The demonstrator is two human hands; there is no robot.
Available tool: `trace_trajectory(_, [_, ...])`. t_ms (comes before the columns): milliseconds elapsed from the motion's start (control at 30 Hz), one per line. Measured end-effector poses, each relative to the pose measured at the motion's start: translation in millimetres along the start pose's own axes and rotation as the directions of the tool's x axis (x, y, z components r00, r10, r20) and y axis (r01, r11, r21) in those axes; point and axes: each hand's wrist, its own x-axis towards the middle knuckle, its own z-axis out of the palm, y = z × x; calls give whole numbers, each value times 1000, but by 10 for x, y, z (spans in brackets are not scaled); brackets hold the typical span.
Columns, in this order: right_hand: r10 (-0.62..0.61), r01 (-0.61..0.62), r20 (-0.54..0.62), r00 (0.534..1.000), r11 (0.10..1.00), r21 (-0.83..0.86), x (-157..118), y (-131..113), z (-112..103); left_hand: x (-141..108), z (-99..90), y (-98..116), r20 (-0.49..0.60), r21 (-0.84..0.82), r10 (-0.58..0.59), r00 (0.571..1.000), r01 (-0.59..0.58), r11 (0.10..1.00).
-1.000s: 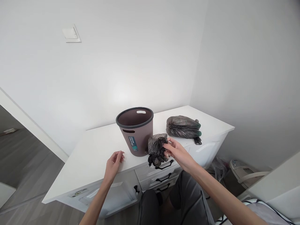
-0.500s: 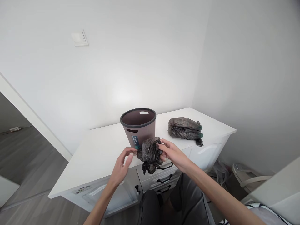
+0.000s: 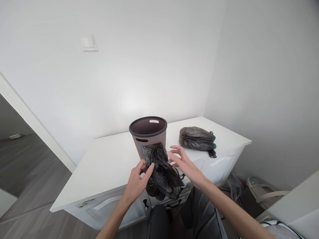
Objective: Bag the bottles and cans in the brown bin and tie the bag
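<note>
A crumpled black plastic bag (image 3: 163,176) hangs over the cabinet's front edge, before the trash can. Thumb and fingers of my left hand (image 3: 139,177) pinch its left side. My right hand (image 3: 185,166) is beside the bag's right side, fingers curved and spread apart, with no grip on it. Behind the bag stands an upright mauve trash can (image 3: 163,139) with a dark rim and cut-out handles; the bag covers part of its label. To the right lies a bundle of black plastic bags (image 3: 198,137).
Everything stands on a white cabinet (image 3: 112,159) against the wall, with dark-handled drawers below. A light switch (image 3: 89,43) is on the wall. Low on the right are a clear plastic bag (image 3: 235,187) and a pale appliance (image 3: 261,191). My knees are below the cabinet edge.
The black bag has passed from my right hand's hold to my left hand's and hangs looser and larger. My right fingers have come away from it.
</note>
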Motion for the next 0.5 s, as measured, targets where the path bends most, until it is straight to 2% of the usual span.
trace_trajectory(100, [-118,151,128,985,945,-289,-29,-12,33,-4,9,18,26,-100,-11,1000,14,995])
trace_trajectory(167, [-180,238,182,967,894,-380,-24,-21,54,-14,-15,-5,41,-149,-22,999,28,988])
trace_trajectory(333, [-308,324,99,946,905,-277,-10,-66,31,-72,-164,-195,52,-177,-60,997,68,982])
trace_trajectory(500, [-355,349,11,935,910,-223,-26,-115,-31,-115,-315,-355,76,-130,-94,993,103,986])
